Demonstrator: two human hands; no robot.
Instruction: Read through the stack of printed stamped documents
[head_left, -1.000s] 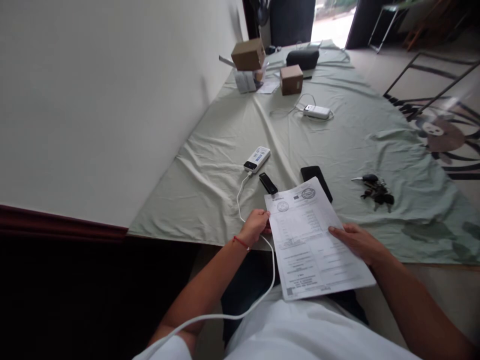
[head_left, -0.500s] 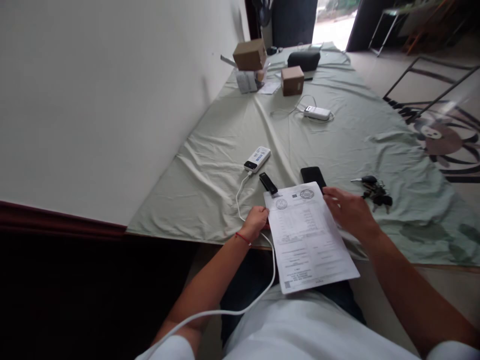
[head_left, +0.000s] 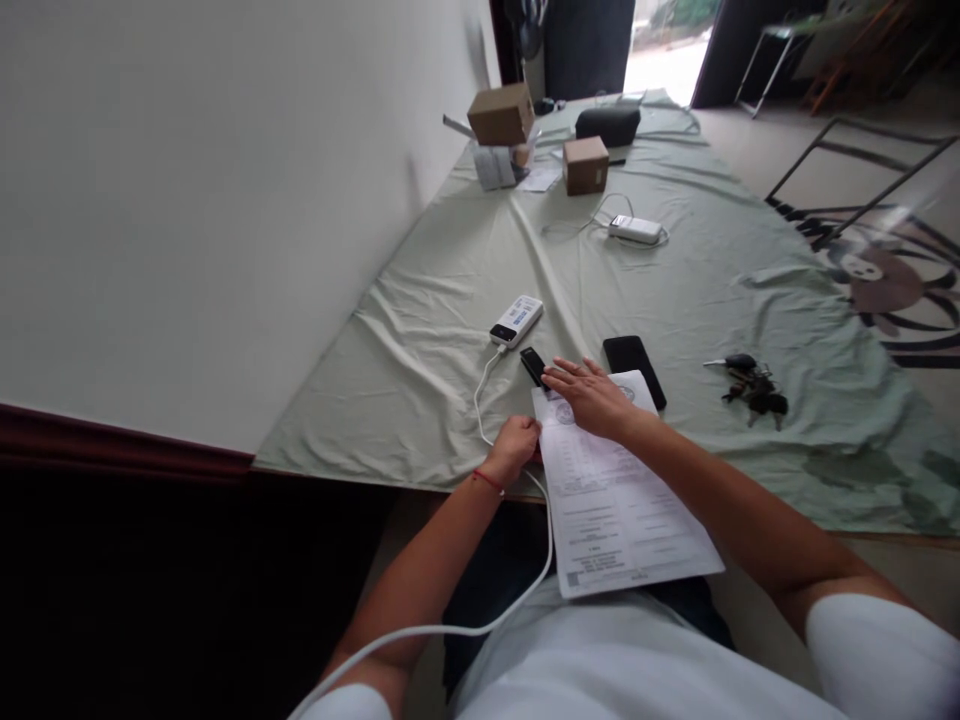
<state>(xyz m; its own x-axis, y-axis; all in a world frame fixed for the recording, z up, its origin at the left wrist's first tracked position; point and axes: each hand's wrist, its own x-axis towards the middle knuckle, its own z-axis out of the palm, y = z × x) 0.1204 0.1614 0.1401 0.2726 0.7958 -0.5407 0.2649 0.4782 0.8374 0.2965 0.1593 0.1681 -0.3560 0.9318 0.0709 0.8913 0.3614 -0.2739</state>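
A printed paper (head_left: 611, 510) with round stamps at its far end lies over the table edge and reaches toward my lap. My left hand (head_left: 516, 445) is closed at the paper's left edge, its fingertips partly hidden; a bit of red shows beside it. My right hand (head_left: 592, 398) is open, fingers outstretched, over the far end of the sheet. Its fingertips reach the near end of a small black object that looks like a stapler (head_left: 532, 362) and partly cover it. To the right of the paper's top lies a black phone (head_left: 637, 365).
A white power bank (head_left: 517, 320) with a white cable (head_left: 480, 400) lies ahead; the cable runs past my left arm. Keys (head_left: 754, 385) rest at right. Farther off are another white device (head_left: 635, 230), cardboard boxes (head_left: 585, 165) and a black case (head_left: 607, 126). A wall (head_left: 187, 200) borders the left.
My right hand has moved left from the paper's right edge to above its top, reaching the black object. My left hand stays at the left edge.
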